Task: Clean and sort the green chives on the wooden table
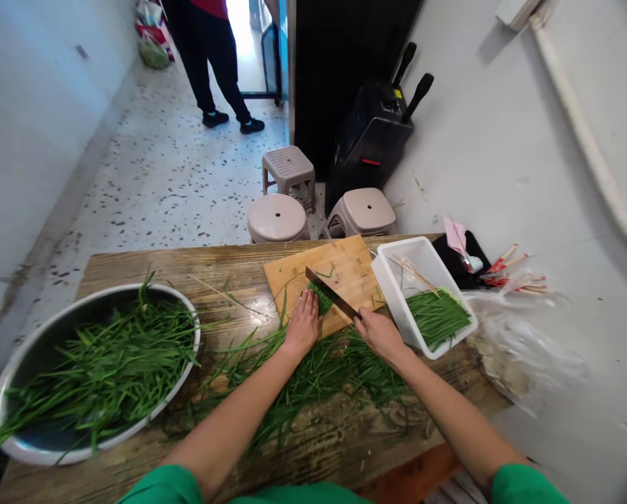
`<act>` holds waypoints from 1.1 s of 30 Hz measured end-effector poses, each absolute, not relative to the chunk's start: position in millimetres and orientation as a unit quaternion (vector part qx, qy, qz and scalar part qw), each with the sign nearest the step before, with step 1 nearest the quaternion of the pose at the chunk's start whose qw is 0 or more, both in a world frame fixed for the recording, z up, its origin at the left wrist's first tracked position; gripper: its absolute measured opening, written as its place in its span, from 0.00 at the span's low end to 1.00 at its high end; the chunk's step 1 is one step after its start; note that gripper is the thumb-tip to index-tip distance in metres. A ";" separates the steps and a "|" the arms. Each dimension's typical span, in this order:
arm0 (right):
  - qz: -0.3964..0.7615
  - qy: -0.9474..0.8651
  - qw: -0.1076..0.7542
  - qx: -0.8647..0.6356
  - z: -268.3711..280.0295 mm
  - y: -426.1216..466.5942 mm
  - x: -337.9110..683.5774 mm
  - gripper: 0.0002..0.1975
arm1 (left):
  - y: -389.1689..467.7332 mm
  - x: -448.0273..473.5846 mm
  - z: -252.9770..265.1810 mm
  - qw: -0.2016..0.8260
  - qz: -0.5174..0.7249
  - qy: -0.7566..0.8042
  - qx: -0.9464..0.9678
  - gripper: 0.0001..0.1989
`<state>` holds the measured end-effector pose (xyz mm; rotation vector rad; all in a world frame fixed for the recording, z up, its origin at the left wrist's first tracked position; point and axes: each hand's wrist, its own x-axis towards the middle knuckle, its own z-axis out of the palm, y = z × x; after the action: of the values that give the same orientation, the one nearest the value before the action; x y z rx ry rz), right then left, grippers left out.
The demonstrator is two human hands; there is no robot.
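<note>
A wooden cutting board [355, 259] lies at the table's far side with a small bunch of garlic chives [322, 301] on it. My left hand [304, 323] holds that bunch down, fingers close together over it and thumb at its near side. My right hand [377, 330] is closed round the handle of a kitchen knife [334, 295]. The dark blade slants over the chives, just right of my left fingertips. Whether its edge touches the board cannot be seen. Loose long chives [318, 378] are spread under my forearms, in front of the board.
At left stands a large metal basin [195, 329] of long chives. A white plastic bin [384, 276] at right holds cut chives and thin sticks. Beyond it are a clear plastic bag [528, 350] and red-tipped sticks. Stools [278, 213] stand behind the table; a person [208, 56] stands farther back.
</note>
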<state>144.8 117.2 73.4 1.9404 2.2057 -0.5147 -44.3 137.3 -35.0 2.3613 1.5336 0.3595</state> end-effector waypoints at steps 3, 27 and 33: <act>-0.177 0.744 0.108 0.635 76.2 124.4 149.1 0.12 | 137.5 -44.8 -38.8 0.146 0.121 0.535 0.823 0.26; -0.119 0.651 -0.167 0.731 59.7 68.6 164.3 0.15 | 151.2 -25.2 16.4 0.084 0.070 0.413 0.904 0.12; -0.138 0.608 -0.234 0.746 64.5 22.0 167.6 0.18 | 178.2 -16.0 31.5 0.067 0.012 0.336 0.939 0.11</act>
<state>167.6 22.0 64.5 2.7725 2.2618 -0.5125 -16.0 178.2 31.5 2.8310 1.0117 0.0366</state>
